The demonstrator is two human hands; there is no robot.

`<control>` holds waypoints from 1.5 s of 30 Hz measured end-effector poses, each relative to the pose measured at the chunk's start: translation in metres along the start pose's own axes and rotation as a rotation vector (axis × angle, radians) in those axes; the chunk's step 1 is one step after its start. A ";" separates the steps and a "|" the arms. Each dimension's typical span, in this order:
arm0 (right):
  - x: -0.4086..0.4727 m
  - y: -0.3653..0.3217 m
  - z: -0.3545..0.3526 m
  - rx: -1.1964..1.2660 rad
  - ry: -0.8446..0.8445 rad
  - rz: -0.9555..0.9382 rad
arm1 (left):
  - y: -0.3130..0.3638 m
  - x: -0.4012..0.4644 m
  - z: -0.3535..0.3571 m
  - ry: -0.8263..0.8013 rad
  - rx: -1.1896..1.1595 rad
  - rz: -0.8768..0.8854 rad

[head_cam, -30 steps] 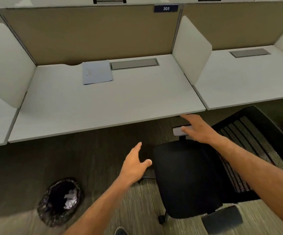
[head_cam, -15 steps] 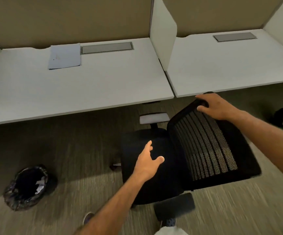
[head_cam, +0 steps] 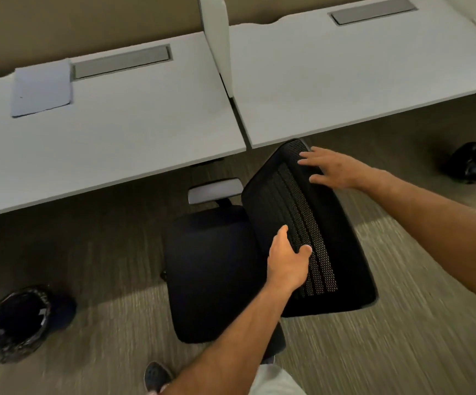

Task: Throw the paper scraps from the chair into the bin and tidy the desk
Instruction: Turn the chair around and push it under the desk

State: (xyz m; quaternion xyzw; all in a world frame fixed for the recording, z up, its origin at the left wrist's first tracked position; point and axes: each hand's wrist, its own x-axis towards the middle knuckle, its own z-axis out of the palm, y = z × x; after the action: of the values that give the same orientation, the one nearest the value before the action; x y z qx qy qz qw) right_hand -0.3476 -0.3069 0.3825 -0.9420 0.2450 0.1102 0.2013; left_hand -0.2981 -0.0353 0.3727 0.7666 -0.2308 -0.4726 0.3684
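Observation:
A black office chair stands in front of the white desk (head_cam: 117, 143), its seat (head_cam: 208, 280) bare, with no scraps showing on it. My left hand (head_cam: 288, 260) grips the left edge of the mesh backrest (head_cam: 311, 223), thumb on the mesh. My right hand (head_cam: 336, 169) lies flat on the backrest's top, fingers spread. A black-lined bin (head_cam: 17, 323) sits on the floor at lower left with a pale paper scrap inside. A stack of white paper (head_cam: 41, 86) lies at the back of the desk.
A grey armrest (head_cam: 215, 191) juts toward the desk edge. A white divider (head_cam: 217, 38) separates this desk from the right-hand desk (head_cam: 359, 81). A second dark bin (head_cam: 473, 163) is on the floor at right. My shoe (head_cam: 157, 376) is near the chair base.
My left hand has moved from above the seat to the backrest's left edge and closed on it. My right hand stayed on the backrest top. The backrest has swung toward me.

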 end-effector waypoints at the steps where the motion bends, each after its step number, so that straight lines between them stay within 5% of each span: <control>1: 0.000 0.007 0.004 -0.017 -0.028 -0.027 | 0.005 0.004 0.010 -0.001 0.007 -0.004; 8: -0.008 0.027 0.032 -0.048 0.004 -0.138 | 0.021 0.026 0.068 -0.059 0.059 -0.042; 22: -0.029 0.000 0.072 0.146 0.213 -0.048 | 0.037 0.028 0.101 -0.162 0.229 -0.227; 45: -0.060 -0.122 0.129 -0.110 0.384 0.267 | -0.053 -0.016 -0.012 -0.420 0.432 -0.029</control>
State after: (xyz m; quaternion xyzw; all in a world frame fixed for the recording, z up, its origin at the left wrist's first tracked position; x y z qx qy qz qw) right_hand -0.3514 -0.1285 0.3252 -0.9144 0.3950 -0.0321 0.0829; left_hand -0.2940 0.0127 0.3433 0.7160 -0.3861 -0.5659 0.1342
